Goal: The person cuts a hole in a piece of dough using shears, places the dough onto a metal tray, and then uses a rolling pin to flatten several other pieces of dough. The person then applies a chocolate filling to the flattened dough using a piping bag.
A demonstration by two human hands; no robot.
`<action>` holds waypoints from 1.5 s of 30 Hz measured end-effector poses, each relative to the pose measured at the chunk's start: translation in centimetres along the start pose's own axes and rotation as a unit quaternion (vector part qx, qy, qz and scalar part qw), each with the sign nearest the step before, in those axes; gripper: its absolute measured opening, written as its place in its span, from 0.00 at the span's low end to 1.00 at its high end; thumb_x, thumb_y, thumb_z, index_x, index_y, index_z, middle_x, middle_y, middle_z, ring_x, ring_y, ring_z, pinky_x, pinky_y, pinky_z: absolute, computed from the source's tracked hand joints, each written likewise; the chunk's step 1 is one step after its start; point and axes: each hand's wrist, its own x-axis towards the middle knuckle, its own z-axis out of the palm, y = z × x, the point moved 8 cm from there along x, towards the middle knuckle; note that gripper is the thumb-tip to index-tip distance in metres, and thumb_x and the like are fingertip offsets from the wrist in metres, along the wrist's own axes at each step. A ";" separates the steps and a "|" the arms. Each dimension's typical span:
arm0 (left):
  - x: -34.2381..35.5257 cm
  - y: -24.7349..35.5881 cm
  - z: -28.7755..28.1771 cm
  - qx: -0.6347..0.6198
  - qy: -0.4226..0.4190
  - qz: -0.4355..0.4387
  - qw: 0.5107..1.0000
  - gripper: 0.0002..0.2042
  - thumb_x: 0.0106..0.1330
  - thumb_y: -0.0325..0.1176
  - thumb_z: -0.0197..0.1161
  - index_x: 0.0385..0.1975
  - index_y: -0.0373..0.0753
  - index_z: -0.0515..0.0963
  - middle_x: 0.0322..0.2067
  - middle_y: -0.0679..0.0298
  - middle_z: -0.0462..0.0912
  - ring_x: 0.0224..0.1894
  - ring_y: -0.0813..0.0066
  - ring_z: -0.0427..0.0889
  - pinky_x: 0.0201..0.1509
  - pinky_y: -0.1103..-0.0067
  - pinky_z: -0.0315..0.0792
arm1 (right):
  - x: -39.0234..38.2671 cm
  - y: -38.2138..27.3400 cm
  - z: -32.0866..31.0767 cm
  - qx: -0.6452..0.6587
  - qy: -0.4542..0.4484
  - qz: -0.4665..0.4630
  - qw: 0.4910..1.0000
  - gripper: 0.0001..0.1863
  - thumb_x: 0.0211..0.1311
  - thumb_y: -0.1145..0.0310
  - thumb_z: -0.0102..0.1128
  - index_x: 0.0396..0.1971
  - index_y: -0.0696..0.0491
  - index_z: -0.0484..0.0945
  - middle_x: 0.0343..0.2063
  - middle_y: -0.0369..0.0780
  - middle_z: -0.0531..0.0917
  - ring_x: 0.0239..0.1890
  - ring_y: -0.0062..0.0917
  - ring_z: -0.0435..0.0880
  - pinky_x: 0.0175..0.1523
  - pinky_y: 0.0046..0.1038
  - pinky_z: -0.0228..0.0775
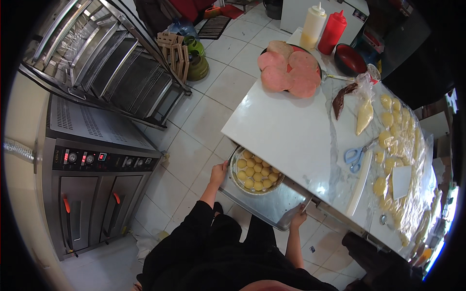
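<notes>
A flat metal tray (257, 200) juts out from under the white tabletop, in front of my body. My left hand (219, 173) is closed on its left edge. At the right edge, near the corner, my right hand (297, 217) grips it, with the fingers partly hidden. Toward the left on the tray sits a round pan (252, 192) with a light, crinkled rim. Several round yellow dough balls (250, 171) lie close together in the pan. The tabletop hides the far part of both pan and tray.
The marble-look table (272, 131) holds pink rounds (289, 72), squeeze bottles (333, 33), piping bags (365, 116), blue-handled scissors (353, 160) and plastic-covered dough (403, 160). A steel oven (102, 194) stands at left, below a tray rack (121, 72). Green gas cylinders (197, 65) stand on the tiled floor.
</notes>
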 end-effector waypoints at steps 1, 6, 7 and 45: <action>-1.0 -0.7 -0.5 -0.001 -0.004 0.002 1.000 0.25 0.62 0.50 0.41 0.25 0.31 0.76 0.21 0.42 0.73 0.29 0.46 0.73 0.35 0.65 0.67 | -1.1 1.2 -0.4 -0.001 0.004 0.001 1.000 0.25 0.59 0.54 0.45 0.24 0.65 0.75 0.14 0.43 0.76 0.19 0.23 0.72 0.27 0.26 0.65; -7.9 -7.3 -3.5 0.020 -0.029 0.030 0.999 0.24 0.61 0.48 0.44 0.20 0.31 0.75 0.19 0.44 0.73 0.25 0.47 0.73 0.31 0.65 0.67 | -11.0 3.7 -2.5 -0.003 0.066 -0.070 0.995 0.24 0.58 0.55 0.47 0.23 0.66 0.74 0.12 0.44 0.74 0.17 0.22 0.71 0.23 0.28 0.62; -9.4 -9.1 -4.4 0.024 -0.034 0.031 0.999 0.24 0.61 0.48 0.44 0.20 0.31 0.75 0.19 0.44 0.73 0.25 0.47 0.73 0.31 0.65 0.67 | -13.4 4.1 -3.0 -0.003 0.069 -0.064 0.996 0.24 0.58 0.55 0.47 0.23 0.66 0.74 0.12 0.44 0.74 0.17 0.22 0.71 0.23 0.28 0.62; -41.5 -32.5 -19.7 -0.054 0.207 -0.185 0.959 0.20 0.62 0.41 0.45 0.22 0.28 0.73 0.12 0.46 0.68 0.14 0.54 0.70 0.20 0.68 0.61 | -31.2 0.4 1.4 -0.165 -0.202 -0.142 0.955 0.27 0.56 0.56 0.50 0.07 0.60 0.61 0.06 0.35 0.56 0.14 0.17 0.54 0.17 0.29 0.47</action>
